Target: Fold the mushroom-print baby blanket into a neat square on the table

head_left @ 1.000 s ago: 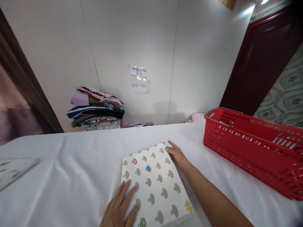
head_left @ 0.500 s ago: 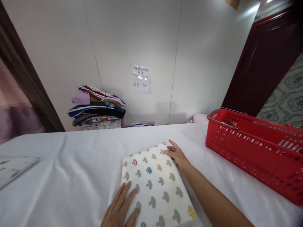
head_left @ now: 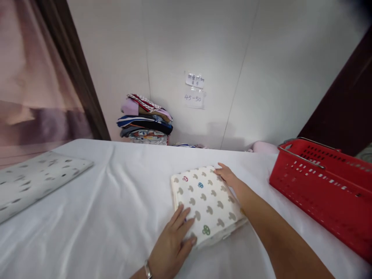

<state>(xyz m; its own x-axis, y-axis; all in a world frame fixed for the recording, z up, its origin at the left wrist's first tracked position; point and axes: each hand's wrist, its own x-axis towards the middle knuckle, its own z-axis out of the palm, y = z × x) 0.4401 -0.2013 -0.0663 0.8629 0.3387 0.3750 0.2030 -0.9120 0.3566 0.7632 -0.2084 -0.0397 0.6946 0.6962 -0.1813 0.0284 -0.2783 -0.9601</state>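
Note:
A folded white cloth [head_left: 209, 195] printed with grey mushrooms and a few coloured ones lies in front of me, its layers showing along the near edge. My left hand [head_left: 176, 236] rests on its near left side, fingers spread flat over the print. At the far right corner, my right hand [head_left: 226, 175] touches the edge with its fingers stretched out; the forearm passes along the right side of the cloth. Off to the left lies another white cloth [head_left: 43, 176] with grey-brown marks, apart from both hands.
A white sheet [head_left: 122, 217] with wrinkles covers the table. On the right stands a red perforated basket [head_left: 316, 201] with metal handles. Beyond the far edge are a stack of folded fabrics [head_left: 147, 120] and a pink rounded thing [head_left: 264, 147]. Paper signs [head_left: 194, 97] hang on the wall.
The view has turned left, so more of the left cloth and the curtain shows. Both hands stay on the mushroom-print cloth, whose near edge has come into view.

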